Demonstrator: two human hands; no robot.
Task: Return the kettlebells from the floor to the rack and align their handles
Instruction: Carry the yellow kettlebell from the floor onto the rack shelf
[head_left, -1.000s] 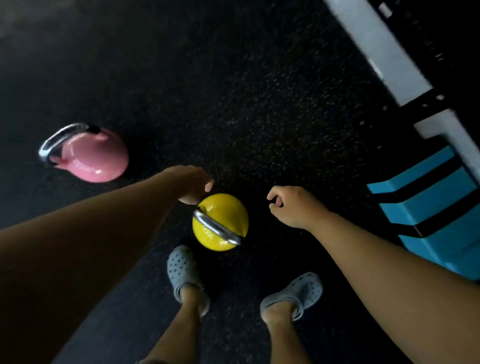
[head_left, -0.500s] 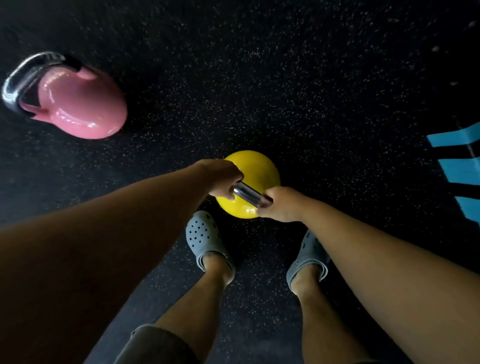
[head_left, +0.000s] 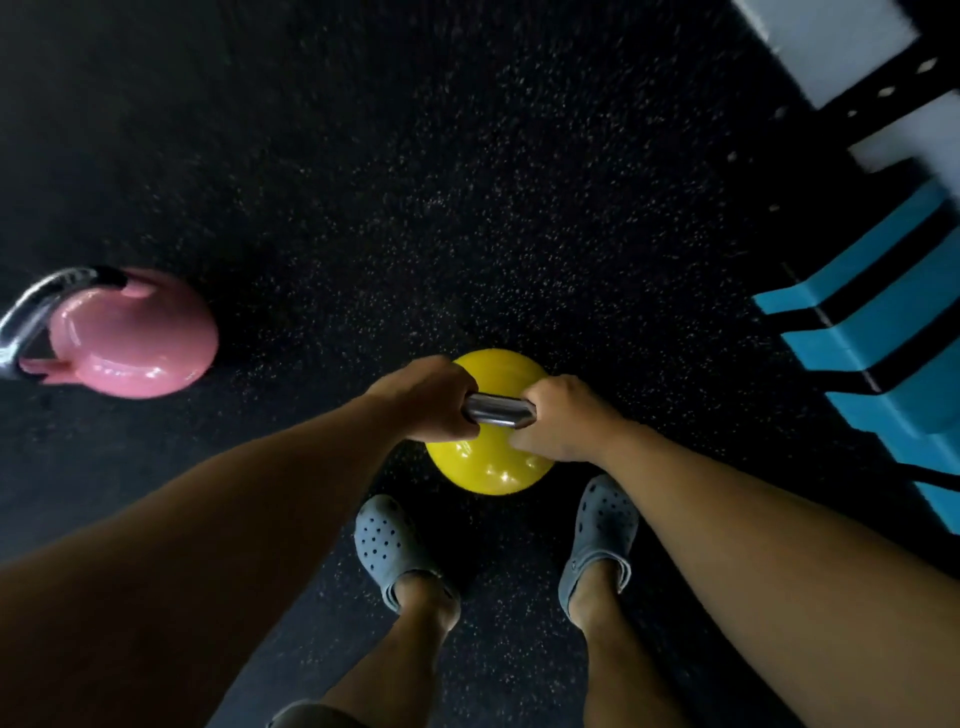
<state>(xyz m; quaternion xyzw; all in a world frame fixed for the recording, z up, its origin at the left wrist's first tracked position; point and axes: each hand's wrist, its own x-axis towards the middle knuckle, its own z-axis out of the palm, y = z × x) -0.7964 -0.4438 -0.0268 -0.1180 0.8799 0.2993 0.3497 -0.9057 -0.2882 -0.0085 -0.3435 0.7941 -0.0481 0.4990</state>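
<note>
The yellow kettlebell (head_left: 488, 470) is gripped at its steel handle (head_left: 498, 409) by the left hand (head_left: 431, 400) and right hand (head_left: 558, 421), both clenched. It should be lifted straight, close between the feet, clear of the pink kettlebell (head_left: 130, 335).

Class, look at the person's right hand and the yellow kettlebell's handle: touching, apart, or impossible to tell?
Touching. The head view shows the right hand closed around one end of the steel handle, with the left hand wrapped around the other end.
</note>
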